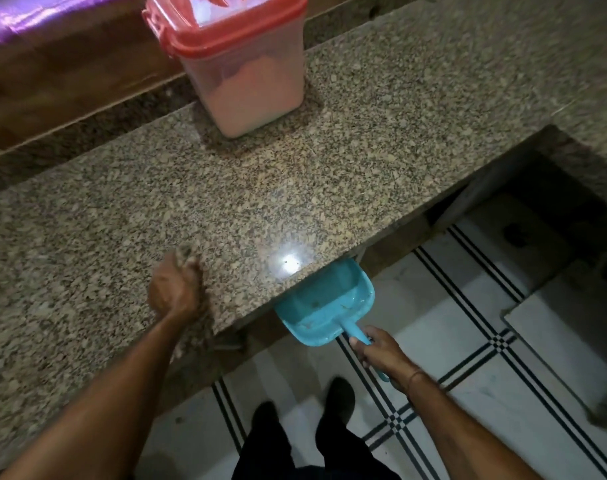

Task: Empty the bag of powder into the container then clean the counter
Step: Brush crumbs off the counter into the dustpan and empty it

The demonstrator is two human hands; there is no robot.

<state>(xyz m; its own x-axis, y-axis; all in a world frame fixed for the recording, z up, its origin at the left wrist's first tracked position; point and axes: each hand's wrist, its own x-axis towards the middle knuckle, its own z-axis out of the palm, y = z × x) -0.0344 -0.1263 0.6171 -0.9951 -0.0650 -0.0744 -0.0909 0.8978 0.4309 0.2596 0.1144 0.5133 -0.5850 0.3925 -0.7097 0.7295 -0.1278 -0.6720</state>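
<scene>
Two hands: your left hand (175,289), clenched on something blurred, rests left of the dustpan (329,303) your right hand (381,351) grips under the counter (295,174) edge.

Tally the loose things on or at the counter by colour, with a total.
Red-lidded container holding pink powder: 1
Blue dustpan, held below the counter edge by the right hand: 1
Total: 2
The left hand is blurred; whether its grip holds anything is unclear.
</scene>
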